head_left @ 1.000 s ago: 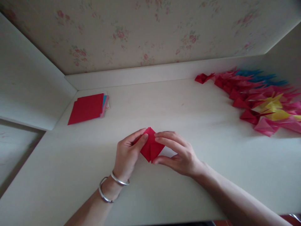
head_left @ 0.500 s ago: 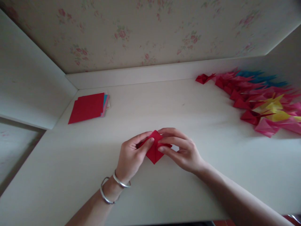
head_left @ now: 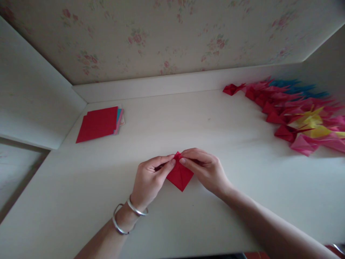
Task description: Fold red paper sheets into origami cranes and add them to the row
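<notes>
A small folded sheet of red origami paper [head_left: 181, 177], diamond-shaped with a crease down its middle, is held over the white table between both hands. My left hand [head_left: 152, 176] pinches its upper left edge, thumb on the front and fingers behind. On the upper right edge my right hand [head_left: 207, 169] pinches it the same way, the two thumbs close together near the top corner. Both hands' fingers cover the side corners of the paper. Two silver bangles [head_left: 137, 207] circle the left wrist.
At the back left lies a stack of paper squares [head_left: 98, 124], red on top with blue and pink edges showing. Many folded paper figures [head_left: 285, 104] in red, pink, blue and yellow crowd the right side of the white table [head_left: 172, 118]. A flowered wall [head_left: 161, 43] rises behind.
My right hand has gone from spread fingers along the paper's right side to a pinch near its top. The paper has shifted slightly right, and its lower point has tilted rightward.
</notes>
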`<state>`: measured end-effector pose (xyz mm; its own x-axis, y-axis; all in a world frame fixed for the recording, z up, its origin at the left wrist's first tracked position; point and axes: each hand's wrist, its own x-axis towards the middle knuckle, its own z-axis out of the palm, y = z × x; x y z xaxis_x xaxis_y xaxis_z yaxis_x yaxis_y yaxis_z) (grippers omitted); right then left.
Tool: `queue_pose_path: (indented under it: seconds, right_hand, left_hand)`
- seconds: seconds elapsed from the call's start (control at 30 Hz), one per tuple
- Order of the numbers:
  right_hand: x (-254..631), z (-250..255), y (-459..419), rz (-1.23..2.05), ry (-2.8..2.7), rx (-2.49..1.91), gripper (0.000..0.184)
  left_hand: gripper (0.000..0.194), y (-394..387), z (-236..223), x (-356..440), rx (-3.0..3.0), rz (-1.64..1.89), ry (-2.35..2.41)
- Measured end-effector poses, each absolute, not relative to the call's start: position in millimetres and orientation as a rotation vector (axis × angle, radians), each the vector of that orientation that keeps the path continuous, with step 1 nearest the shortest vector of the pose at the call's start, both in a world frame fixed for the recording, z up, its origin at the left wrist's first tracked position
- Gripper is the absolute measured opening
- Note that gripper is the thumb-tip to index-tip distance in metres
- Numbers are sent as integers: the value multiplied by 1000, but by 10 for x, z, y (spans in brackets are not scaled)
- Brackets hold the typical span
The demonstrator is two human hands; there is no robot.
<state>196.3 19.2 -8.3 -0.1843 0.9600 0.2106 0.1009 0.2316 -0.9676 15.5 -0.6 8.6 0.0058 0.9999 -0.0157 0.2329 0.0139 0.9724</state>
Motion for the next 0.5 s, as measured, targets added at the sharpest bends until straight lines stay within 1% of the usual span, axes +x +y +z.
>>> queue_pose_path:
  seconds: [0.17, 0.37, 0.5]
  right_hand:
    - [1953, -110, 160, 1213, -1372, -1135, 13]
    - [1944, -93, 167, 1411, -1182, -1175, 26]
    - [1954, -67, 187, 1528, -1163, -1161, 25]
  left_hand:
    - [18, -5, 57, 150, 1281, 1056, 1369]
    - [19, -8, 67, 159, 1248, 1058, 1358]
    - [16, -6, 97, 158, 1302, 1043, 1352]
